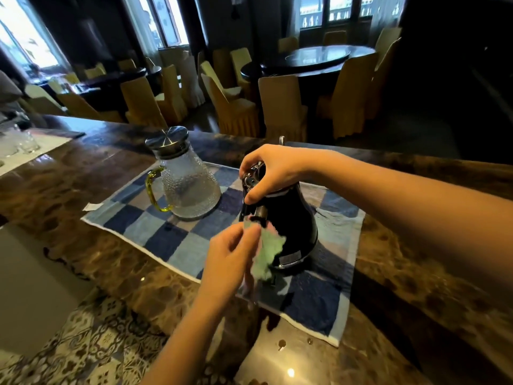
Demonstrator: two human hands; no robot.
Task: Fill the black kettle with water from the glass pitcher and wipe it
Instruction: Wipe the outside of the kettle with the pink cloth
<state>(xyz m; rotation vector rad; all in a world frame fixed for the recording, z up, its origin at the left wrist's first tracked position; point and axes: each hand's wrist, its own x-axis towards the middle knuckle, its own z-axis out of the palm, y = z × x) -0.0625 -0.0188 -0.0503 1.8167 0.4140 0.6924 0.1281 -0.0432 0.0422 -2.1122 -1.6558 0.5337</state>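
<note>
The black kettle [288, 220] stands on a blue checkered towel [172, 240] at the middle of the counter. My right hand [270, 170] grips the kettle's top around the lid and handle. My left hand [230, 257] holds a green and pink cloth [268, 257] against the kettle's near side, just below the handle. The glass pitcher [186, 182], with a steel lid and yellow-green handle, stands upright on the towel to the kettle's left and holds a little water.
The brown marble counter [83, 190] runs left to right. Several glasses [25, 143] sit on a white mat at far left. A small paper slip [89, 207] lies beside the towel. Behind the counter are chairs [283, 107] with yellow covers and round dining tables.
</note>
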